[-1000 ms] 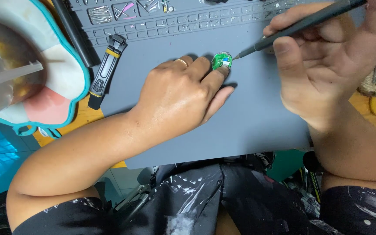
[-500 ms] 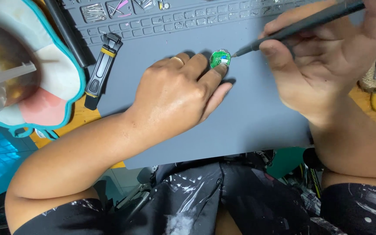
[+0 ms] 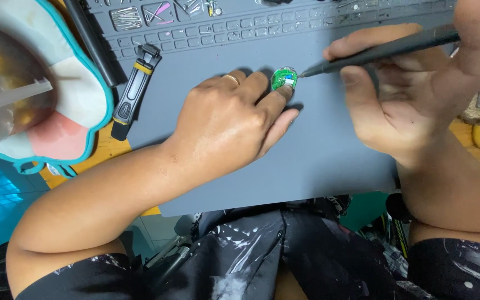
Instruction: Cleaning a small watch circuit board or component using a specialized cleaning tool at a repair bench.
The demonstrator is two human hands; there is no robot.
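A small round green circuit board (image 3: 283, 78) lies on a grey work mat (image 3: 318, 155). My left hand (image 3: 231, 122) rests on the mat and pins the board's near edge with its fingertips; a ring sits on one finger. My right hand (image 3: 412, 94) holds a dark pen-shaped tool (image 3: 384, 50), and the tool's thin tip touches the board's right edge.
Ribbed compartments along the mat's far edge (image 3: 156, 14) hold several small screws and metal parts. A black and yellow tool (image 3: 134, 91) lies at the mat's left border beside a long black rod (image 3: 93, 41). A pink, white and teal pad (image 3: 79, 111) sits far left.
The tool tip has come closer and now touches the board's right edge. My left hand stays on the board.
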